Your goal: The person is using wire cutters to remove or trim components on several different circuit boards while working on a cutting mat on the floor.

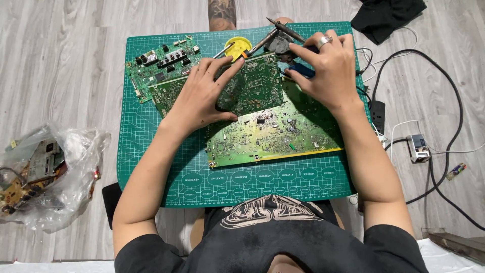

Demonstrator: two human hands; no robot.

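Note:
My left hand [202, 96] rests on a dark green circuit board [255, 86], thumb on its near edge and fingers spread over its top. That board lies on a larger light green circuit board [275, 136] with a yellow edge. My right hand [328, 71], wearing a ring, grips a blue-handled soldering iron [300, 70] at the board's far right corner. A second tool with a dark tip [285, 29] sticks out beyond the fingers. All sits on a green cutting mat [151, 146].
A third circuit board [161, 63] lies at the mat's far left. A yellow round tin [237, 46] sits at the far edge. A plastic bag of boards [45, 172] lies on the floor left. Cables, a power strip [377, 116] and black cloth [386, 15] are right.

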